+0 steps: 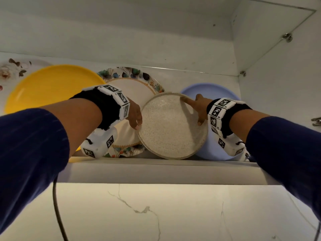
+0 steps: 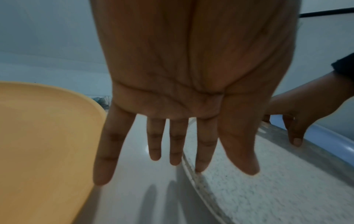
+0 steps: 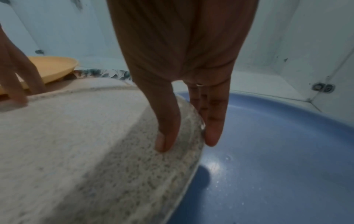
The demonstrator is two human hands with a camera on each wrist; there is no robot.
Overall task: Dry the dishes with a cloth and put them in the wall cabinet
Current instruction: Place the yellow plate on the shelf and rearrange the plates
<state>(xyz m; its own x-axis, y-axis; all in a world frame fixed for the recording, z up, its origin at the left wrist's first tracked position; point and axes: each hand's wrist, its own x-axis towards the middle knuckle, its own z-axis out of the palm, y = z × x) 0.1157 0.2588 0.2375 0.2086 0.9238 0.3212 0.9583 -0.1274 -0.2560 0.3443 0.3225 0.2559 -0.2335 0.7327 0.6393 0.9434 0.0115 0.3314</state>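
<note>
A round speckled grey-white plate point(image 1: 172, 129) point(image 2: 277, 189) point(image 3: 76, 151) sits in the wall cabinet, overlapping a floral-rimmed plate point(image 1: 132, 84) on its left and a blue plate point(image 1: 208, 91) point(image 3: 277, 151) on its right. My right hand point(image 1: 199, 110) point(image 3: 187, 142) pinches the speckled plate's right rim, thumb on its face and fingers behind the edge. On the opposite side my left hand point(image 1: 135, 117) point(image 2: 191, 91) has straight, spread fingers, and its index fingertip and thumb tip touch the left rim. No cloth is in view.
A yellow plate point(image 1: 52, 87) point(image 2: 38, 136) lies left of the floral one, and a white flowered plate point(image 1: 10, 70) shows at the far left. The cabinet's bottom shelf edge point(image 1: 156, 169) runs under the plates. The cabinet's side wall point(image 1: 278, 66) is close on the right. A dark cable point(image 1: 57, 206) hangs below my left arm.
</note>
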